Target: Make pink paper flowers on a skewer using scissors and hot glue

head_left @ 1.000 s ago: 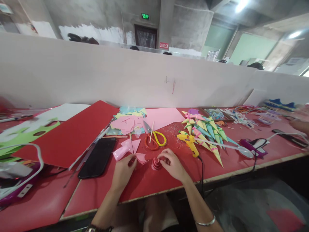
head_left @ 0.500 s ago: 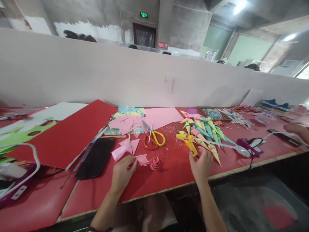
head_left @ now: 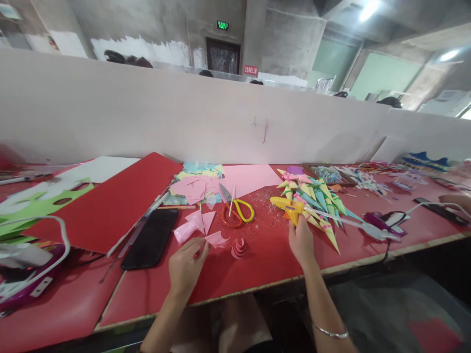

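1. Pink paper piece: right of the left hand's fingers, which pinch its end narrowly, apparently leaving the rest uncovered.
2. Yellow glue gun: in the right hand, fingers wrapped round the handle, probably to stay clear of the nozzle, which points leftward.
3. Paper coil: standing on the bench between both hands' fingers, presumably for easy reach.
4. Scissors: beyond the fingers, seemingly laid aside while both hands are occupied.
5. Paper cones: heaped beyond the right fingers, perhaps to keep working space open.

at lower centre we see the left hand pinching a pink piece and, right of centre, the right hand gripping a yellow glue gun.
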### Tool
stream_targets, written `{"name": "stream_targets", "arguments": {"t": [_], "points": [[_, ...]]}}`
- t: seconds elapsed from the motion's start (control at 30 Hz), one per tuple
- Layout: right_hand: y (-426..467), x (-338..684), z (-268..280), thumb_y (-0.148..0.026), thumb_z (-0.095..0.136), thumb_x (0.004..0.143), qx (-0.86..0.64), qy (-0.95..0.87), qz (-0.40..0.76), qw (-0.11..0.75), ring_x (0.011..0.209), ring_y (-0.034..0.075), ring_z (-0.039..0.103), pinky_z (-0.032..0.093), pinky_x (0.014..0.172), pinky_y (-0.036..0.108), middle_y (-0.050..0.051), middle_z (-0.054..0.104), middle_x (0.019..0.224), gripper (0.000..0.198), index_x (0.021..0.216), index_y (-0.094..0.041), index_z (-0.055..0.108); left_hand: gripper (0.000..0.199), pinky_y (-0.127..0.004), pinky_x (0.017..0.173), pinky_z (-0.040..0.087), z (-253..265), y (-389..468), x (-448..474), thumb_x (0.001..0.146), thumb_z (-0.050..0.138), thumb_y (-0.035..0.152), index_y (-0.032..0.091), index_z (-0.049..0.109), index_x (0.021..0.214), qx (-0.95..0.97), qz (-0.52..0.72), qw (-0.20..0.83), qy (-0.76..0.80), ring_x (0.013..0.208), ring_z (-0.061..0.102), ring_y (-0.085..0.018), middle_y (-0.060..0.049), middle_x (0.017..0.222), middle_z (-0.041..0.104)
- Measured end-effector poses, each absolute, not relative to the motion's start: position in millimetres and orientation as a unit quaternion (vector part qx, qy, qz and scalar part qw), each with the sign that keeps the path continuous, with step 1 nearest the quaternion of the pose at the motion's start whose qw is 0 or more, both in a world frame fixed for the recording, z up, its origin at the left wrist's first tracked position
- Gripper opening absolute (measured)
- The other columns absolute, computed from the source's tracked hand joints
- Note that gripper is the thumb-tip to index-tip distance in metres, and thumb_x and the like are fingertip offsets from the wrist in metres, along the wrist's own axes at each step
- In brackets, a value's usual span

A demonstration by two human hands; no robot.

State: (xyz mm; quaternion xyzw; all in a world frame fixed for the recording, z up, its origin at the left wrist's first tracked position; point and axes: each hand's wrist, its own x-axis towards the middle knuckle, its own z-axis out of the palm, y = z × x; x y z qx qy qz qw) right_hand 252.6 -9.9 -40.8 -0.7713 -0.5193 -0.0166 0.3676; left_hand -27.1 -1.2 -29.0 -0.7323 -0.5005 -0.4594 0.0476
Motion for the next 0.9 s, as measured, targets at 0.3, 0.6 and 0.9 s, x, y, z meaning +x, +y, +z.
{"name": "stream_targets", "arguments": {"t": [0.3,0.6,0.9], "points": [[-38,208,2,-0.05,0.061,0.063,-0.714,-0.508,0.059,0.478,0.046,0.015,0.051,0.043,0.049,0.027,-0.006,0.046,0.053,0.041,0.084,-0.019,0.045,0.028,-0.015,0.049,0.042,-17,0,-11,0.079,0.046,0.03,0.016,0.064,0.064,-0.723,-0.454,0.003,-0.52,0.049,0.057,-0.009,-0.003,0.062,0.067],[-45,182,12,-0.04,0.058,0.064,-0.68,-0.573,-0.005,0.457,0.038,0.014,0.048,0.04,0.044,0.026,-0.006,0.046,0.046,0.029,0.08,-0.017,0.049,0.03,-0.015,0.044,0.039,-5,-6,-1,0.08,0.046,0.033,0.016,0.068,0.07,-0.731,-0.43,-0.03,-0.529,0.044,0.054,-0.008,-0.002,0.061,0.067],[-47,179,10,-0.033,0.051,0.066,-0.659,-0.609,-0.033,0.441,0.038,0.013,0.05,0.04,0.044,0.024,-0.004,0.051,0.049,0.024,0.083,-0.015,0.05,0.03,-0.015,0.043,0.038,0,-11,0,0.079,0.045,0.032,0.016,0.068,0.067,-0.733,-0.432,-0.006,-0.526,0.044,0.056,-0.009,-0.001,0.056,0.066]]}}
